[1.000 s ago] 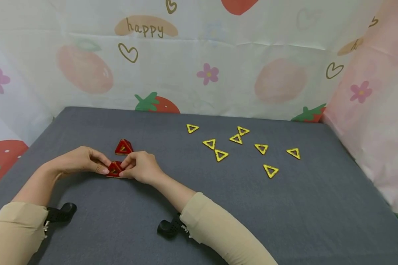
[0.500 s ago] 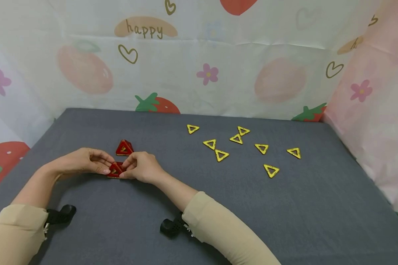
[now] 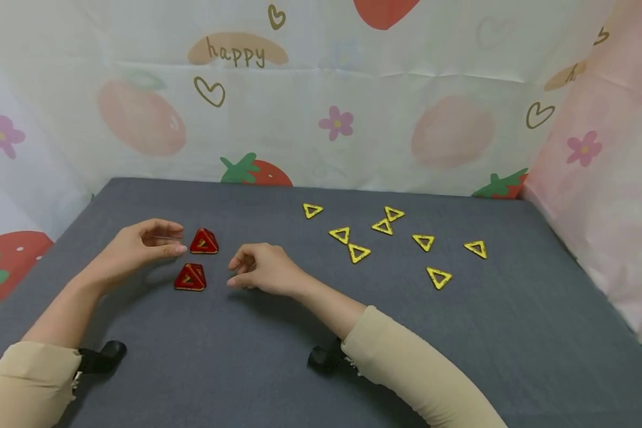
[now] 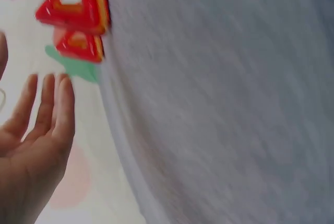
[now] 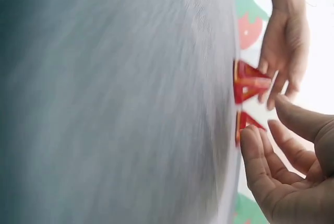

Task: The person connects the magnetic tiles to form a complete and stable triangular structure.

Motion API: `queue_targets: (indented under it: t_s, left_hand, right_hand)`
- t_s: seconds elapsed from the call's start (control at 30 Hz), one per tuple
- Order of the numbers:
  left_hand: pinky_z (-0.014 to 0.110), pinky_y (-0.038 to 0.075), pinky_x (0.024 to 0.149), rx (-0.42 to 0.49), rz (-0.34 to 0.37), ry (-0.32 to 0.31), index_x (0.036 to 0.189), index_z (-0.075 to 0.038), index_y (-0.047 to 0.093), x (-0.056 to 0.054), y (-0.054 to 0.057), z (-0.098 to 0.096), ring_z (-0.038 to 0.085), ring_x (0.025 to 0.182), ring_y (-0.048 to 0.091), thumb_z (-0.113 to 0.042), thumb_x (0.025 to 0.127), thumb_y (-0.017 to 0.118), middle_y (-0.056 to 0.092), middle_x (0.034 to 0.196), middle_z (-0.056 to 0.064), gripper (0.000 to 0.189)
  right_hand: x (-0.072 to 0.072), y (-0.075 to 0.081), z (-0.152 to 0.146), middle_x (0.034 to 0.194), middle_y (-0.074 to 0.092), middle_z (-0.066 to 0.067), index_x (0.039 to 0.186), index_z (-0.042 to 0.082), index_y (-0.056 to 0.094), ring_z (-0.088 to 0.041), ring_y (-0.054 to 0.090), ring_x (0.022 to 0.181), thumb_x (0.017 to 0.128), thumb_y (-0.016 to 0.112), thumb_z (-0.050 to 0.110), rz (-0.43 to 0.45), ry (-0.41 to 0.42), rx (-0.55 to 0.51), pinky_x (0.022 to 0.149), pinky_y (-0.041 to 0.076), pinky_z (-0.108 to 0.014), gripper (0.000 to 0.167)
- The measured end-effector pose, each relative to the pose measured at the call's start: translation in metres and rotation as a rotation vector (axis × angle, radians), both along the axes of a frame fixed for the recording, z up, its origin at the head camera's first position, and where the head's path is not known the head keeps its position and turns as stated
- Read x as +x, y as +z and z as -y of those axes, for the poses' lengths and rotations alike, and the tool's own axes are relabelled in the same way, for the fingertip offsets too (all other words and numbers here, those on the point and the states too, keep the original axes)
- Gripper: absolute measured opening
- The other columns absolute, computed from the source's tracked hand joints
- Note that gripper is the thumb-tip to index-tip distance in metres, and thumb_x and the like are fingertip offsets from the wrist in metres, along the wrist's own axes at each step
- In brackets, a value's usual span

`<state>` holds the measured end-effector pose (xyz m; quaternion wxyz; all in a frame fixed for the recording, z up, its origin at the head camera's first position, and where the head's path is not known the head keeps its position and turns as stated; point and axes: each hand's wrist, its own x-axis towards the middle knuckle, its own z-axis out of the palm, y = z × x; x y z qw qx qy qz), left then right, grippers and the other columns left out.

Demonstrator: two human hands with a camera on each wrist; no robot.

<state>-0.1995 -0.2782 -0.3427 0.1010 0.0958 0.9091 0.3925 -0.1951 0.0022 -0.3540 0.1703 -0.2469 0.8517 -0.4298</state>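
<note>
Two red magnetic-tile pyramids stand on the grey cloth, one behind the other: the near pyramid (image 3: pixel 190 277) and the far pyramid (image 3: pixel 204 241). My left hand (image 3: pixel 148 242) hovers just left of the far one, holding nothing, its fingers extended in the left wrist view, where the larger red pyramid (image 4: pixel 93 21) overlaps the smaller. To the right of both pyramids, my right hand (image 3: pixel 267 268) is raised over the cloth with fingers loosely bent and nothing between them. In the right wrist view its thumb and fingers are apart, with a pyramid (image 5: pixel 254 82) beyond.
Several yellow triangle frames lie flat on the right half of the table, among them a front triangle (image 3: pixel 438 277) and a far-right triangle (image 3: pixel 477 248). Behind the table hangs a printed curtain (image 3: pixel 374 148). A black wrist camera (image 3: pixel 321 361) sits at the right cuff.
Both hands have let go of the near pyramid. The right hand has moved right and the left hand back beside the far pyramid. Both pyramids are now fully visible.
</note>
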Motion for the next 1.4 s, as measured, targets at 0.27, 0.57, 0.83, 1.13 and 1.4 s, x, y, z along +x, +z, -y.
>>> queue_targets:
  t_s: [0.27,0.57,0.83,1.13,1.4]
  left_hand:
    - [0.012,0.047,0.085,0.094,-0.112,0.045,0.136,-0.017,0.051,0.006,0.016,-0.033,-0.014,0.104,0.054,-0.044,0.093,0.066,0.057,0.132,-0.001,0.053]
    - [0.024,0.056,0.087,0.167,-0.160,-0.032,0.132,-0.015,0.055,0.015,0.026,-0.085,0.012,0.115,0.060,-0.039,0.093,0.067,0.057,0.135,0.006,0.047]
    - [0.043,0.050,0.104,0.230,-0.139,-0.108,0.131,-0.013,0.055,0.018,0.021,-0.132,0.030,0.123,0.058,-0.030,0.093,0.070,0.058,0.135,0.009,0.044]
    - [0.046,0.049,0.106,0.218,-0.118,-0.110,0.132,-0.012,0.055,0.009,0.012,-0.169,0.029,0.124,0.059,-0.028,0.094,0.069,0.058,0.138,0.013,0.044]
    - [0.047,0.049,0.103,0.206,-0.052,0.001,0.137,-0.013,0.051,-0.017,0.009,-0.194,0.029,0.129,0.056,-0.033,0.096,0.064,0.054,0.142,0.011,0.048]
  right_hand:
    - [-0.009,0.011,-0.074,0.106,0.072,-0.005,0.110,0.009,0.068,-0.012,0.069,0.085,0.089,0.075,0.022,-0.091,-0.037,0.065,0.071,0.053,-0.021,0.026]
    - [-0.014,0.016,-0.165,0.106,0.070,-0.008,0.114,0.007,0.067,-0.022,0.070,0.090,0.090,0.073,0.021,-0.071,-0.150,0.091,0.078,0.057,-0.034,0.028]
    - [-0.015,0.023,-0.253,0.110,0.067,-0.012,0.122,0.004,0.063,-0.029,0.068,0.099,0.093,0.069,0.026,-0.032,-0.200,0.113,0.085,0.058,-0.039,0.037]
    - [-0.017,0.022,-0.322,0.122,0.067,-0.014,0.125,0.005,0.062,-0.013,0.066,0.101,0.092,0.071,0.034,0.071,-0.196,0.200,0.088,0.055,-0.030,0.045]
    - [-0.019,0.010,-0.350,0.123,0.062,-0.015,0.128,0.007,0.061,-0.007,0.061,0.099,0.088,0.075,0.026,0.156,-0.130,0.205,0.086,0.053,-0.025,0.047]
